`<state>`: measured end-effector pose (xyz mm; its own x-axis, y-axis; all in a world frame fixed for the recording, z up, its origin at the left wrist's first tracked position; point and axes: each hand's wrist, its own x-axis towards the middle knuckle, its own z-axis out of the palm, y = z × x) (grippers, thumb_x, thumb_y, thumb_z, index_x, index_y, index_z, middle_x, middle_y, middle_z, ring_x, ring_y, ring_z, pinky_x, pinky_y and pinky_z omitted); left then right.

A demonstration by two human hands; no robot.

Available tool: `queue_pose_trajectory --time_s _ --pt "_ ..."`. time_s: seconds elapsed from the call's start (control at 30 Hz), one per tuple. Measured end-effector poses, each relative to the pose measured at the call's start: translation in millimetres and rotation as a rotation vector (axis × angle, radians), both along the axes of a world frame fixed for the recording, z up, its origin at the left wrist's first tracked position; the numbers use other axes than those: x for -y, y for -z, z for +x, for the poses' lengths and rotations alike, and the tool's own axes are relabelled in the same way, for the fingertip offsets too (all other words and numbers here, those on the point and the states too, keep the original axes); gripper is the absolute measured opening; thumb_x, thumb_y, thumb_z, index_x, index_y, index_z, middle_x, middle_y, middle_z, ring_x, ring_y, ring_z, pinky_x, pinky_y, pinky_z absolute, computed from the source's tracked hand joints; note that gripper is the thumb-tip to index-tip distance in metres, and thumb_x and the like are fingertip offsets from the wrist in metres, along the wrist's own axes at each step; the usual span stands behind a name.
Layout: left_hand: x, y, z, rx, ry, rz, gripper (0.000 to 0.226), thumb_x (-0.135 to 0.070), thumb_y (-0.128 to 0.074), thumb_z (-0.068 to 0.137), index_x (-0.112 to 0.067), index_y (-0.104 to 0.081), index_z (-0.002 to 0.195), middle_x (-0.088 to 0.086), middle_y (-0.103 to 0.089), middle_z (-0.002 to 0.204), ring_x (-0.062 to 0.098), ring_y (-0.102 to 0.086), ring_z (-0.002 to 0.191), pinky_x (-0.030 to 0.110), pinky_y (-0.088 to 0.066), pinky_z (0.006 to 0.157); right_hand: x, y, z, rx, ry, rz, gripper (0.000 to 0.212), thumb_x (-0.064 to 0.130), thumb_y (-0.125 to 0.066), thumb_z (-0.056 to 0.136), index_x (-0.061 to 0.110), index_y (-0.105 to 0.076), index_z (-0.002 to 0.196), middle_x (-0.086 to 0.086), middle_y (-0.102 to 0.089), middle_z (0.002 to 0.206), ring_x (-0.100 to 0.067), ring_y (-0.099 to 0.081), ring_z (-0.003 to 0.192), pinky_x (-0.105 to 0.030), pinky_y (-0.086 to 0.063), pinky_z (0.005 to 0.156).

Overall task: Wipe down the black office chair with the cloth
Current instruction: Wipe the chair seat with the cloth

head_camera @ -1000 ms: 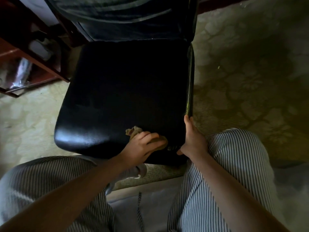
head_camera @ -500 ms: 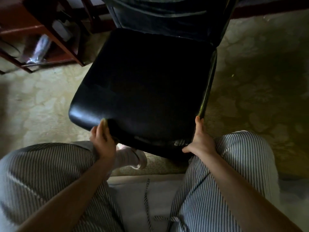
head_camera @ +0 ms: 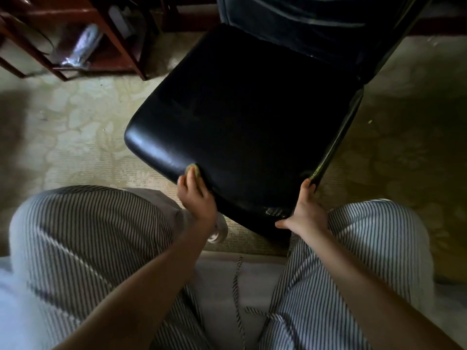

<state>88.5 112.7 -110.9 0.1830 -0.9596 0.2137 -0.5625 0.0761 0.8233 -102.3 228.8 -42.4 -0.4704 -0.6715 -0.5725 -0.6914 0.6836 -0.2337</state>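
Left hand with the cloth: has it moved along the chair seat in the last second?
Yes. The left hand, holding the cloth, slid leftward along the front edge of the seat, away from the right hand.

The black padded office chair seat [head_camera: 252,117] looks like smooth, glossy leatherette; the small tan cloth [head_camera: 193,170] looks coarse and matt; the pale patterned carpet [head_camera: 75,137] is matt weave; the reddish-brown wooden shelf frame [head_camera: 122,44] shows dull sheen.

Pretty dim overall, the black chair [head_camera: 252,117] is mostly a dark blob with one soft sheen on its front-left corner. The floor [head_camera: 75,127] is brighter on the left, murky on the right. Bottom-left corner is blown out and blurry, edges bend wide-angle style.
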Motion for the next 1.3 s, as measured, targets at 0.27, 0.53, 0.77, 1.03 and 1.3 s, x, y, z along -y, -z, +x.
queue_pose_trajectory --time_s 0.27,0.53,0.77,1.03,1.3 --pt "-97.4 2.5 -55.5 0.119 0.27 -0.011 0.034 -0.018 -0.045 0.091 -0.009 -0.062 0.119 0.018 -0.056 0.116 0.024 -0.046 0.106 0.033 -0.041 0.093 -0.9 8.0 5.5 0.013 0.058 -0.019 0.13 0.041 -0.081 0.069 0.015 0.021 0.147 -0.01 0.008 0.158 -0.033 -0.036 0.134 -0.039 -0.036 0.106" --pt "-74.8 0.6 -40.8 0.201 0.353 -0.068 0.036 -0.016 -0.046 0.086 -0.012 -0.064 0.117 0.017 -0.058 0.115 0.025 -0.048 0.105 0.033 -0.036 0.093 -6.9 9.3 5.7 0.029 0.073 -0.069 0.129 0.045 -0.08 0.067 0.019 0.018 0.148 -0.009 0.002 0.159 -0.034 -0.038 0.133 -0.04 -0.039 0.104" --pt "1.4 0.0 9.3 0.141 -0.037 -0.027 0.028 -0.018 -0.05 0.093 -0.01 -0.064 0.116 0.013 -0.059 0.104 0.017 -0.05 0.094 0.022 -0.035 0.087 -11.3 9.3 15.9 0.041 0.088 -0.122 0.128 0.046 -0.081 0.066 0.019 0.013 0.149 -0.008 0.004 0.159 -0.033 -0.039 0.133 -0.038 -0.041 0.099" --pt "-40.7 -1.1 -9.1 0.031 0.064 0.016 0.026 -0.007 -0.05 0.093 -0.003 -0.061 0.116 0.007 -0.052 0.102 0.008 -0.042 0.092 0.024 -0.039 0.082 -7.4 13.9 27.0 0.075 0.127 -0.124 0.128 0.043 -0.082 0.066 0.02 0.014 0.149 -0.008 0.005 0.159 -0.038 -0.04 0.131 -0.042 -0.042 0.101" --pt "-94.8 0.7 -31.4 0.162 0.413 0.002 0.035 -0.02 -0.045 0.091 -0.012 -0.058 0.123 0.018 -0.053 0.12 0.028 -0.049 0.107 0.037 -0.043 0.094 -8.1 17.1 18.1 0.12 0.159 -0.13 0.128 0.04 -0.082 0.066 0.022 0.014 0.149 -0.009 -0.004 0.159 -0.036 -0.032 0.136 -0.043 -0.033 0.109"
